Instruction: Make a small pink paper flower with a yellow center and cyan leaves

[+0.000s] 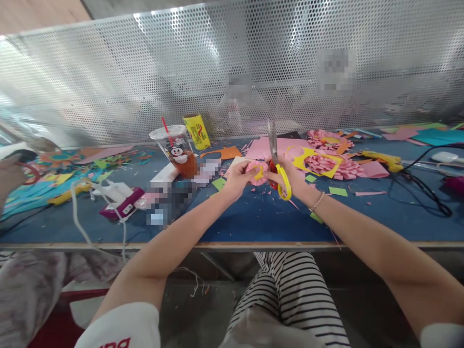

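Observation:
A small round pink paper flower [257, 180] with a yellow centre is pinched between the fingers of my left hand [236, 180]. My right hand [294, 182] carries a pair of scissors [284, 184] with yellow and red handles. Their blades point up and away from me, beside the flower. Fingertips of the right hand also reach the flower's right edge. Pink sheet paper [259, 147] and a yellow cut-out sheet [328, 169] lie just beyond my hands. Small pink scraps are scattered below the flower.
Left of my hands stand a drink cup [184, 162] with a red straw and a yellow box [196, 131]. A purple power strip [125, 205] trails white cables. Pink fringed paper [337, 164] and a yellow glue gun [384, 159] lie right. Another person's hand [12, 176] works far left.

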`<move>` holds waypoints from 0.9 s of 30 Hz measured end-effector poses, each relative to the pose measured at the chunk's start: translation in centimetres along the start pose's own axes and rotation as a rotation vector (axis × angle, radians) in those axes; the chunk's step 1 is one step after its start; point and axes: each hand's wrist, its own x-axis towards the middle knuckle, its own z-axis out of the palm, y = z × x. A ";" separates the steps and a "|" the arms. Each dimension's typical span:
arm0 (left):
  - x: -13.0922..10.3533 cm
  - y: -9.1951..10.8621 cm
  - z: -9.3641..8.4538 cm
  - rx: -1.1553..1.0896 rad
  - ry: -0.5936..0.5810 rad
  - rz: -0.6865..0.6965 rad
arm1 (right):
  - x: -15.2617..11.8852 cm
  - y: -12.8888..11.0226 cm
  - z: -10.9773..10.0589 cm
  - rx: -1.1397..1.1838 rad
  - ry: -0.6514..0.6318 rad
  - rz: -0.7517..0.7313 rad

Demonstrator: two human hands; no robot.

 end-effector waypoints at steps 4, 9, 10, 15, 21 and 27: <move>-0.3 0.8 0.0 -0.119 -0.054 -0.067 | 0.1 -0.2 -0.4 -0.006 0.063 -0.006; -0.1 0.6 -0.3 -0.178 -0.030 -0.101 | 0.3 0.7 -0.9 -0.051 0.069 -0.063; 0.0 0.5 -0.4 -0.193 -0.034 -0.115 | 0.3 0.9 -1.0 -0.058 0.064 -0.079; 0.3 0.6 -0.7 -0.255 -0.073 -0.214 | 0.2 0.6 -0.9 -0.149 0.102 -0.176; 0.2 0.5 -0.7 -0.225 -0.108 -0.149 | 0.2 0.2 -0.5 -0.156 0.144 -0.142; 0.1 0.2 -0.4 -0.098 -0.092 -0.079 | 0.1 -0.2 -0.6 -0.133 0.164 -0.111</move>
